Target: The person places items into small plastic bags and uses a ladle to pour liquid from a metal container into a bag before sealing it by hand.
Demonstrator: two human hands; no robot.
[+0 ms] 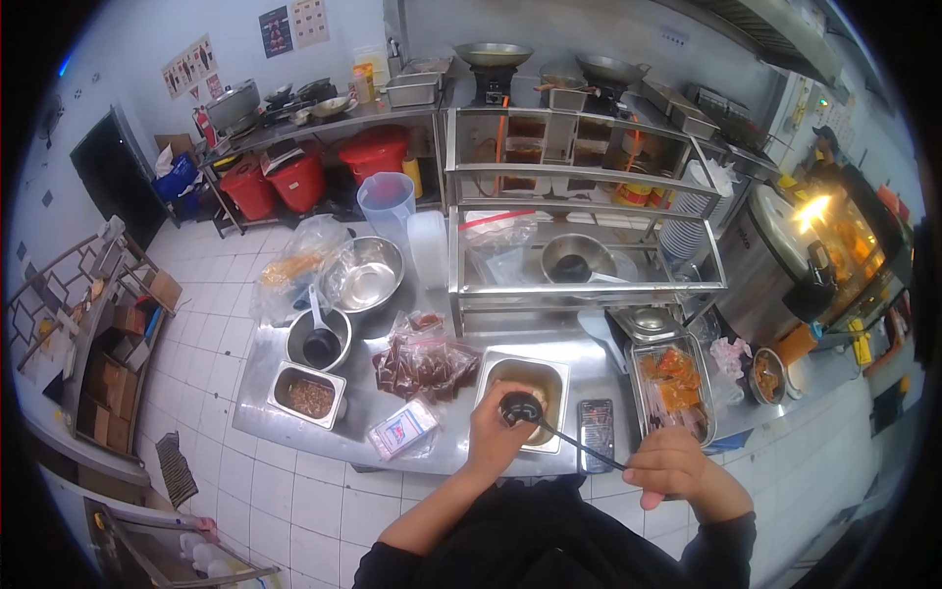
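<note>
My right hand [671, 465] grips the end of a black ladle's handle. The ladle [521, 407] slants across a rectangular steel food pan [559, 368] with pale brown contents, partly hidden by my left hand [494, 431]. Thumb and fingers of that left hand curl round the ladle's bowl; whether a thin clear bag lies between them is too unclear to tell. Left of the pan lies a pile of clear sachets [423, 364] filled with dark red-brown sauce. A printed pack of plastic bags [403, 428] is in front of them. A smartphone [596, 434] lies right of the pan.
A steel pan of brown bits [309, 397] and a pot [298, 335] holding another ladle stand left. At right sits a tray of orange sauce sachets [673, 390]. A steel shelf rack [589, 288] rises behind; a large cooker [762, 258] and a person [824, 151] are farther right.
</note>
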